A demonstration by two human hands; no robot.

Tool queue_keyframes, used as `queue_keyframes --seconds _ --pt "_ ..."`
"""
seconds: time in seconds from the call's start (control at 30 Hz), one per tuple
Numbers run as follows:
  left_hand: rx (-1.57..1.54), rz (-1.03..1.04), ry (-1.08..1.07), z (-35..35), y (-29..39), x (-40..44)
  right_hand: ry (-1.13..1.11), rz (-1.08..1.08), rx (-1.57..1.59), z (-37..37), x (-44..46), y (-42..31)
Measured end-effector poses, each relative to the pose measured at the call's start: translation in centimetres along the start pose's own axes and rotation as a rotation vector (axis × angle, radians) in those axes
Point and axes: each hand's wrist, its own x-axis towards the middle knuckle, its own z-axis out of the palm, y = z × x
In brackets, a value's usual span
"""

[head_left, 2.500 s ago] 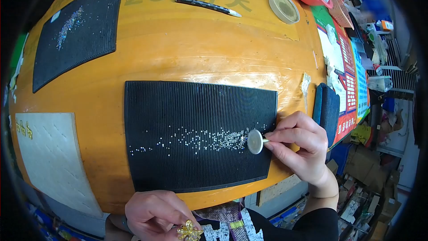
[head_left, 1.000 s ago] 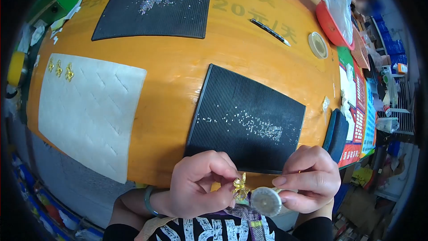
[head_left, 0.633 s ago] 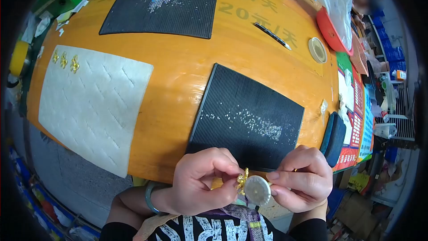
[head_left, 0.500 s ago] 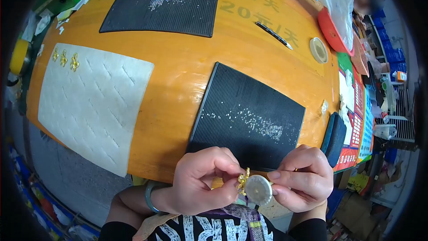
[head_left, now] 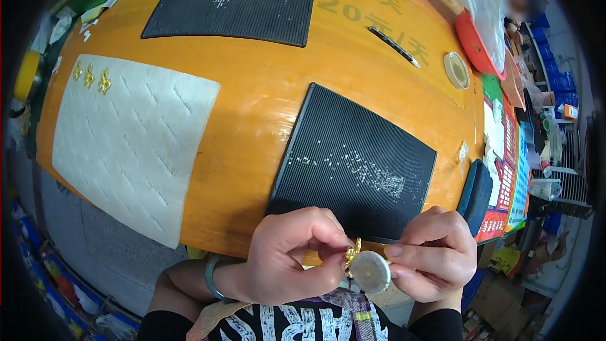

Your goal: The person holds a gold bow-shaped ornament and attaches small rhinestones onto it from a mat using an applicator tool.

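Observation:
Close to my body, my left hand pinches a small gold flower-shaped ornament between thumb and fingers. My right hand is closed at its thumb and fingertips on the edge of a round, pale white disc. Ornament and disc are side by side between my hands; whether they touch I cannot tell. Just beyond my hands lies a black ridged mat with many tiny shiny stones scattered over it.
A white sheet on the left bears three gold ornaments. Farther back are a second black mat with stones, a dark pen, a round shallow dish and a red basin. A dark blue pad lies at right.
My hands keep their grip on the ornament and the disc, with the disc turned slightly. The whole view has shifted a little.

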Motion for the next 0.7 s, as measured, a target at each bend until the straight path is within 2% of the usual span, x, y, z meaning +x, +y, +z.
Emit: queue_keyframes --seconds 0.7 --pt "0.068 -0.003 -0.005 -0.08 -0.33 0.17 0.032 0.058 -0.048 0.00 -0.04 -0.71"
